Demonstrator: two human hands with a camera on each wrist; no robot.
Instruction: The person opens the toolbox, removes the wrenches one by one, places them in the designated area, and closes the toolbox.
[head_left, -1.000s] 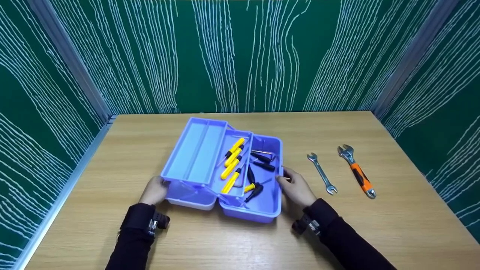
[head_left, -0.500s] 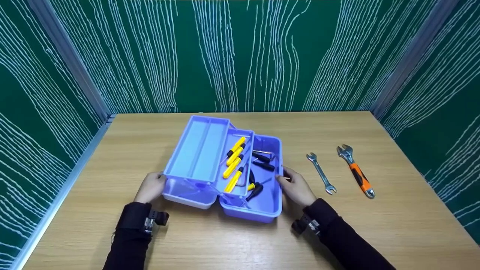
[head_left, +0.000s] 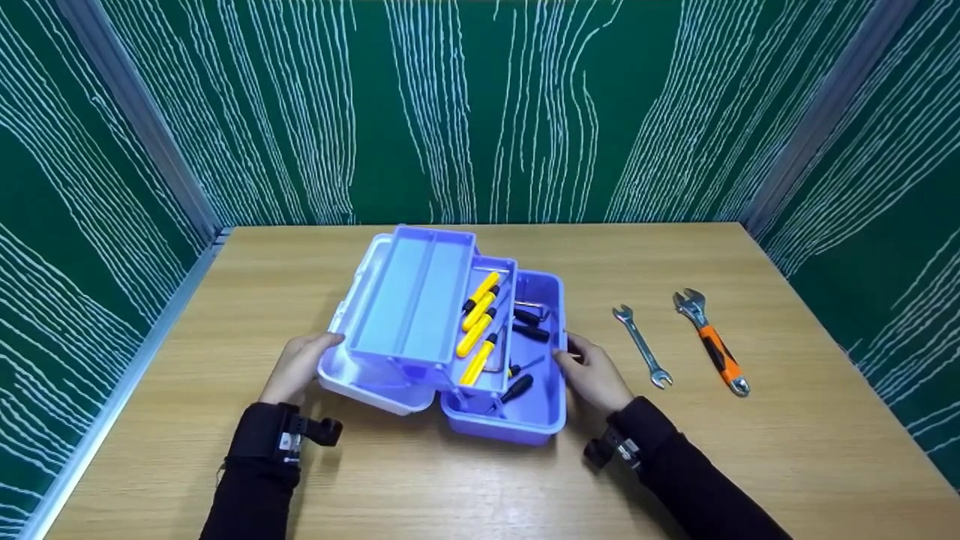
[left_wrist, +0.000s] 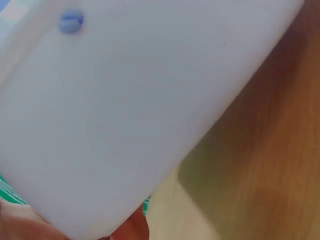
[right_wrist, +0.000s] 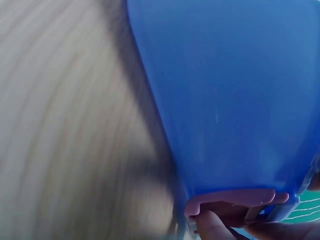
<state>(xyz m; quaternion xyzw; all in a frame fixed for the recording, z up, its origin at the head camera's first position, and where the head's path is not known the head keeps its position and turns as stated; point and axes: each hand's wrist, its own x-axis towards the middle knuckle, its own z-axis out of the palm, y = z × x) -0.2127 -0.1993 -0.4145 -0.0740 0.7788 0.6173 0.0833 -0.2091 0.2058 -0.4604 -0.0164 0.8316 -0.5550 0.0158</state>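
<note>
A purple toolbox (head_left: 536, 420) stands unfolded on the table. My left hand (head_left: 292, 369) grips the outer edge of its whitish lid (head_left: 352, 375), tilted up off the table; in the left wrist view, fingers (left_wrist: 130, 227) show on both sides of the lid's end. My right hand (head_left: 596, 375) holds the opposite wall of the base, thumb at the rim and a finger at the pinkish latch (right_wrist: 235, 197). The upper tray (head_left: 409, 300) holds nothing. Yellow-handled screwdrivers (head_left: 478, 334) lie in the lower tray, and black-handled tools (head_left: 531, 331) in the base.
Right of the toolbox lie a double open-end wrench (head_left: 643, 346) and an orange-handled adjustable wrench (head_left: 721, 352). Green panels with white streaks (head_left: 495, 112) border the wooden table (head_left: 465, 487) at the back and both sides.
The lid has tilted up at its left edge, my left hand rising with it. Both trays have shifted right, over more of the base. My right hand has stayed put.
</note>
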